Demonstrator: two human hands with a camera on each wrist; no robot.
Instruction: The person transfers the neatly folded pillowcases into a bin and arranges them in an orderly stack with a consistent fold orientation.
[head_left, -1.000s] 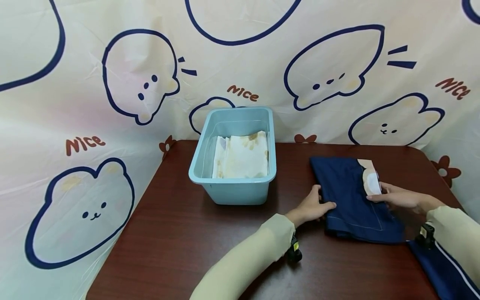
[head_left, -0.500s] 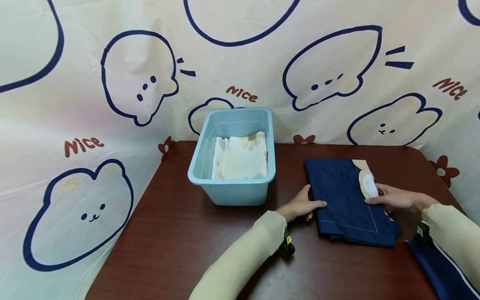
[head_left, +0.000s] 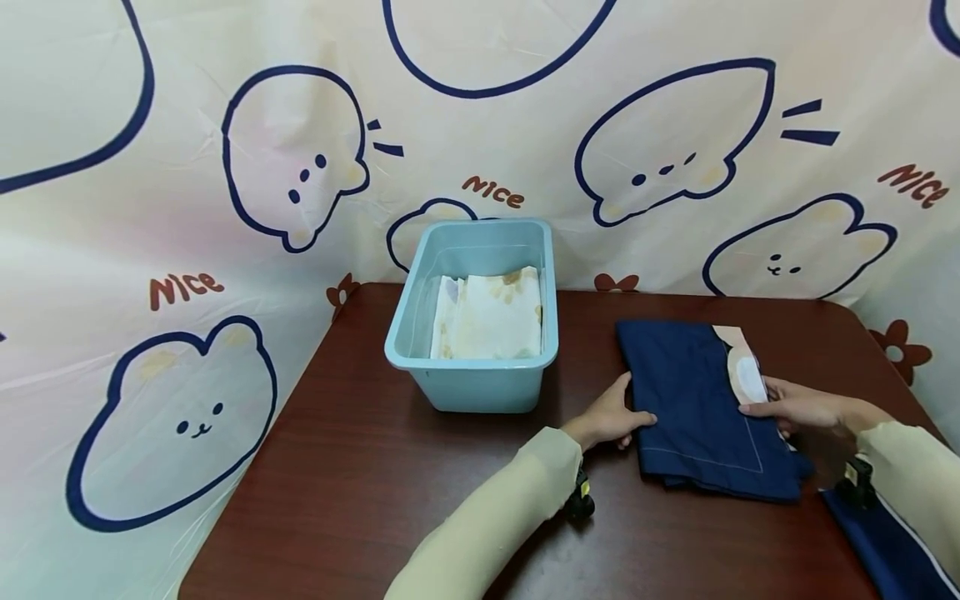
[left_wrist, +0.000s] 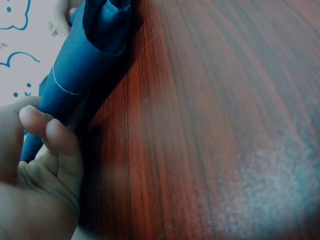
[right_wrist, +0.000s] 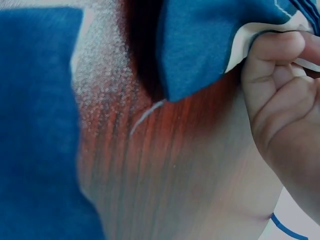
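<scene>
A folded navy garment (head_left: 693, 417) with white stitching and a cream-and-white patch (head_left: 745, 371) lies on the right part of the table. My left hand (head_left: 613, 415) pinches its left edge, thumb on top and fingers curled beneath. In the left wrist view, the garment's layered fold (left_wrist: 75, 65) rises just past the fingertips. My right hand (head_left: 813, 408) pinches the right edge beside the patch. The right wrist view shows that thumb and fingers closed at the pale trim (right_wrist: 245, 42), with a corner of blue fabric hanging beside them.
A light blue plastic bin (head_left: 472, 387) stands at the back, left of the garment, with folded white stained cloth (head_left: 495, 317) inside. Another navy cloth with a white stripe (head_left: 885, 533) lies at the front right under the right forearm. A printed curtain (head_left: 465, 133) hangs behind the table (head_left: 360, 483).
The garment has shifted slightly left toward the bin, with both hands still gripping its edges. The head view has moved a little.
</scene>
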